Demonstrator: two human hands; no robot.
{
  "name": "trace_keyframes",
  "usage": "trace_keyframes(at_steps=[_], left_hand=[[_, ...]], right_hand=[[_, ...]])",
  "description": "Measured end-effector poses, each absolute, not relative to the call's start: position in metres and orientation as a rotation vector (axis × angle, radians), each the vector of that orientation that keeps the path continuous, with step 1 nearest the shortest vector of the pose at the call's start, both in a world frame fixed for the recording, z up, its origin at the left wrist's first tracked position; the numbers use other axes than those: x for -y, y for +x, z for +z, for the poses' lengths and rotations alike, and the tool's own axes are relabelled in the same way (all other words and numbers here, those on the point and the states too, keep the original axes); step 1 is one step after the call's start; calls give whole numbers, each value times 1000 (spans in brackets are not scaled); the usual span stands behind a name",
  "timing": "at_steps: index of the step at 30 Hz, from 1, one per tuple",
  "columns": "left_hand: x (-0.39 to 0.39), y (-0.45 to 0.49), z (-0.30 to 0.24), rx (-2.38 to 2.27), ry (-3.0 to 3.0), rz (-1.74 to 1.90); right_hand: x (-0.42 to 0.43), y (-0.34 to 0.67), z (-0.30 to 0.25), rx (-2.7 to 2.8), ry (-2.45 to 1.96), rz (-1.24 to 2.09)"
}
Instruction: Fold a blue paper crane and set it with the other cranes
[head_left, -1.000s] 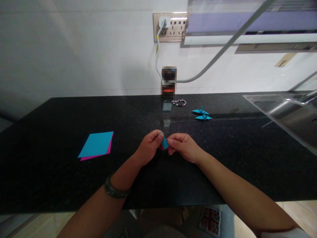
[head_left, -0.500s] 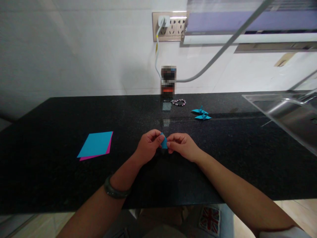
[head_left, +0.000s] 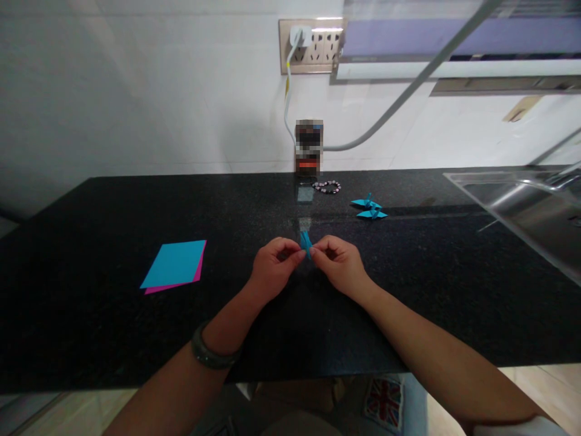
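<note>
Between my two hands is a small piece of folded blue paper (head_left: 305, 240), narrow and standing up from the fingertips. My left hand (head_left: 276, 264) pinches its lower left side between thumb and forefinger. From the other side, my right hand (head_left: 339, 264) grips its lower right edge in the same way. The fingertips of both hands nearly meet at the paper's base. Its lower part is partly covered by my thumbs. Beyond my right hand, two blue paper cranes (head_left: 372, 214) rest close together on the black countertop (head_left: 218, 212).
To the left lie square paper sheets, a blue sheet (head_left: 175, 264) over a pink sheet (head_left: 198, 272). A beaded bracelet (head_left: 327, 187) is near the wall, below a blurred-out device (head_left: 309, 148) with a cable. A metal sink (head_left: 540, 206) is set in at the right.
The folded paper has turned from a wide, flat face to a narrower upright shape with a visible split. My right hand has shifted slightly up, and both hands' fingertips have come closer together.
</note>
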State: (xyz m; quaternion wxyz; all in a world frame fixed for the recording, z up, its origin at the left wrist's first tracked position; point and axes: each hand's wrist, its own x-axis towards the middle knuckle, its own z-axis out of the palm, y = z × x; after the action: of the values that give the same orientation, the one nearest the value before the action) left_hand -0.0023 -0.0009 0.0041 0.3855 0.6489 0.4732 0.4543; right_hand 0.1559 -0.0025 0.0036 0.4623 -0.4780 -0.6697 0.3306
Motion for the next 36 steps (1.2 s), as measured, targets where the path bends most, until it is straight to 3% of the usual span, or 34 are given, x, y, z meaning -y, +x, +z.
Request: trace_keyframes(at_steps=[17,26,36], left_hand=[[4,-1,3,-1258,1808,1161],[4,-6,12,-1164,2272,1325],[6,-5,11,-1099,2390,1370]], right_hand=[[2,160,9,1900,-968,508],[3,162,5,1832,-1027,526],[1,163,8,1921,-921,444]])
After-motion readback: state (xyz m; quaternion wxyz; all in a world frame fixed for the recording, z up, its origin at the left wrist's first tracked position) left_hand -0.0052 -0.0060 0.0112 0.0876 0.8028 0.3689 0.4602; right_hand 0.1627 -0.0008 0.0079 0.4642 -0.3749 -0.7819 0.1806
